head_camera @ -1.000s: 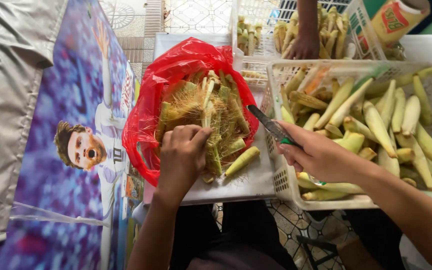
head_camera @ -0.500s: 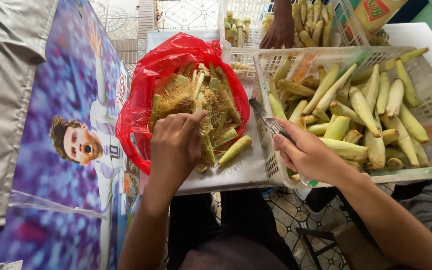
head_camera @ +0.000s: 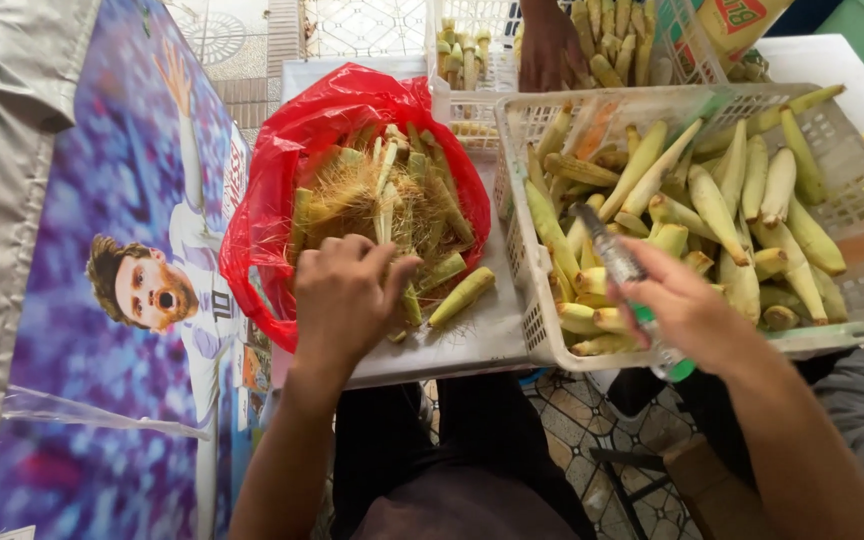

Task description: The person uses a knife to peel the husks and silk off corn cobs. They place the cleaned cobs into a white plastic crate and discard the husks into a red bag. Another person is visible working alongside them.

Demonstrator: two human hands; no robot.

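Just now the left hand [head_camera: 347, 300] pinches husks [head_camera: 382, 205] in the red bag [head_camera: 272, 200]; the right hand [head_camera: 687, 310] grips a knife [head_camera: 607, 245], blade slanting away over the basket [head_camera: 542, 340].

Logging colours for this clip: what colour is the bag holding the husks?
Red: the bag, by the left hand, shows best in the head view.

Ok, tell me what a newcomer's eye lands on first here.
First the bright red plastic bag in the middle, heaped with corn husks and silk, where the left hand reaches in. Next, on the right, the white basket full of small yellow-green corn ears, with the right hand gripping a knife over it. On the left lies a large purple poster of a player.
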